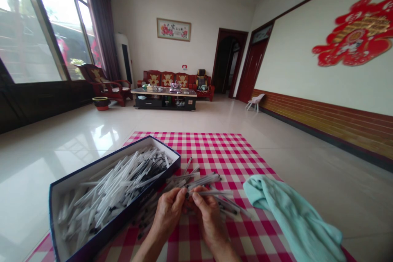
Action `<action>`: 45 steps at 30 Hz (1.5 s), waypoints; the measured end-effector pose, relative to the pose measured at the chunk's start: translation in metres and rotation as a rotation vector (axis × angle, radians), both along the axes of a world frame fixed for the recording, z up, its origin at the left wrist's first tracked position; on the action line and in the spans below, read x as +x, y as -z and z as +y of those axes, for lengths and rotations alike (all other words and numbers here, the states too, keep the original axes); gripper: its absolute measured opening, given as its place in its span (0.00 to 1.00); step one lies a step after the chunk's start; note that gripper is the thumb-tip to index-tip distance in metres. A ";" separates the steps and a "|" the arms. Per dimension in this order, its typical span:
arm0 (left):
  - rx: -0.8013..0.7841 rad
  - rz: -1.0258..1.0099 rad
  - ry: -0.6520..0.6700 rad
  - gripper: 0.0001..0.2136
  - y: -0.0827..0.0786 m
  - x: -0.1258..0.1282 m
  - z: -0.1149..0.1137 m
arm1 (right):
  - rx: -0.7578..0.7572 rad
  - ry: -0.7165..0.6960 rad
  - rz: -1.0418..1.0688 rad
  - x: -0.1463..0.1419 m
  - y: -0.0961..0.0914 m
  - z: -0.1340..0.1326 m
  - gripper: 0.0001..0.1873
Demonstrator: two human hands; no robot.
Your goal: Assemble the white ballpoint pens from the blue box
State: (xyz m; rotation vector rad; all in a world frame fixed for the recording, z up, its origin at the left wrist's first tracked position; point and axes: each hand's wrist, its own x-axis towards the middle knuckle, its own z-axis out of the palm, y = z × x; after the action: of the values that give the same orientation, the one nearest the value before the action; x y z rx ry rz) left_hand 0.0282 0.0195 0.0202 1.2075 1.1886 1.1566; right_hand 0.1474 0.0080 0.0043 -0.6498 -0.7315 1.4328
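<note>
**Both hands pinch a single pen barrel**

The left hand (168, 212) and right hand (208, 213) meet fingertip to fingertip, both closed on a slim, pale, see-through plastic pen barrel (215, 192). The red-and-white checked cloth (224, 151) lies under the long dark-blue cardboard box (101, 235) and spreads out to the right of it. The box is heaped with many more pale barrels (116, 190) lying crosswise. A crumpled mint-green towel (291, 213) lies well to the right of the box. Just beside the box's right wall is a loose scatter of pens (202, 179), some dark-tipped. The held barrel lies level, right of the box's near half. Its left end is nipped between both hands' fingertips, and the rest juts rightward past the right hand's fingers.
</note>
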 end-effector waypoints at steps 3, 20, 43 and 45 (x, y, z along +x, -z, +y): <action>-0.145 -0.118 0.034 0.20 -0.006 0.001 0.000 | 0.004 -0.030 -0.027 0.000 0.000 -0.001 0.06; 0.305 0.499 -0.452 0.10 -0.052 -0.048 0.004 | -0.001 0.069 -0.112 0.003 0.008 -0.001 0.06; 0.430 0.770 0.065 0.09 -0.056 -0.013 -0.016 | -0.042 0.044 0.004 0.003 0.002 -0.002 0.10; 0.420 0.769 0.072 0.10 -0.055 -0.012 -0.015 | -0.038 0.038 0.017 0.003 0.002 -0.001 0.09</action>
State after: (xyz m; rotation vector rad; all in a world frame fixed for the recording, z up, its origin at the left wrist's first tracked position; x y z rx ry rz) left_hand 0.0163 0.0041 0.0749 2.1187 1.4706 0.9278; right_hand 0.1504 0.0073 0.0021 -0.6767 -0.6763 1.4186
